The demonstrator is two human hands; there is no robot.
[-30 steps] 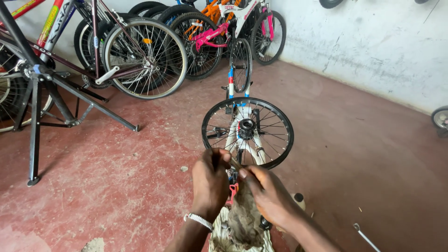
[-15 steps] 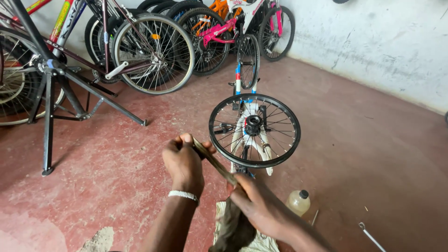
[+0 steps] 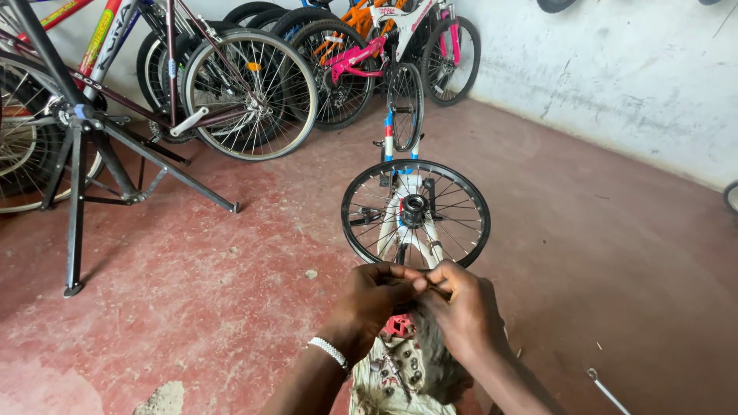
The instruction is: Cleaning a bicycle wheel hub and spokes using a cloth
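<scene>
Left hand: the left hand (image 3: 374, 296), with a white beaded bracelet (image 3: 330, 351) worn at the wrist, is seen closed, its fingertips pinched against those of the other hand.
Right hand: the right hand (image 3: 461, 311) is seen curled, thumb and forefinger pressed on a thin dark piece (image 3: 437, 290); what that piece is cannot be told.
Held piece: it is gripped between both hands at the lower middle of the view, just in front of the small wheel and above the cloth.
Small wheel: a small black-rimmed spoked bicycle wheel (image 3: 416, 213) with a bare metal hub is shown upright, mounted on a small white bicycle frame with blue and red bands (image 3: 390, 138).
Cloth: a dirty pale cloth (image 3: 384, 380) is spread beneath the hands; small metal parts and a red pedal-like part (image 3: 398, 326) are seen on it.
Floor: a worn red concrete floor (image 3: 231, 269) is shown; a silver spanner (image 3: 607, 390) lies on it, well apart to the right.
Stand: a black metal repair stand (image 3: 77, 154) is placed at left.
Background: several parked bicycles (image 3: 307, 61) are leaned along a whitish stained wall (image 3: 615, 69).
</scene>
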